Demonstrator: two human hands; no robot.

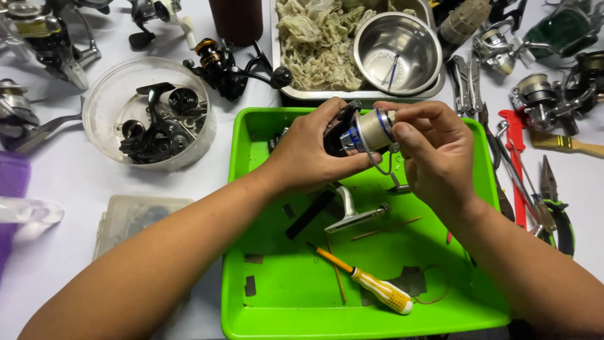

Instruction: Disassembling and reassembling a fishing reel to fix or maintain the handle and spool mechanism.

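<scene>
Clearly both sets of fingers are clamped on one thing: the left hand [311, 154] wraps round the dark body of a spinning reel [358, 132] from behind, thumb and fingers closed on it, while the right hand [434, 154] pinches the pale, blue-rimmed spool end between thumb and forefinger, probably to steady one half against the other; the reel hangs in the air just over the far edge of the green tray [296, 296], likely so that anything loose drops into it. Below the hands the tray holds a silver reel foot and stem [352, 214], a yellow-handled screwdriver [371, 286], thin sticks and small dark scraps; beyond it a steel pan [280, 75] carries crumpled rags [314, 44] and a steel bowl [396, 53], which has a thin blue stick in it. To the left a clear round tub [100, 107] keeps black reel parts [160, 123] together; pliers [557, 208] and other reels [541, 94] lie on the right of the table.
</scene>
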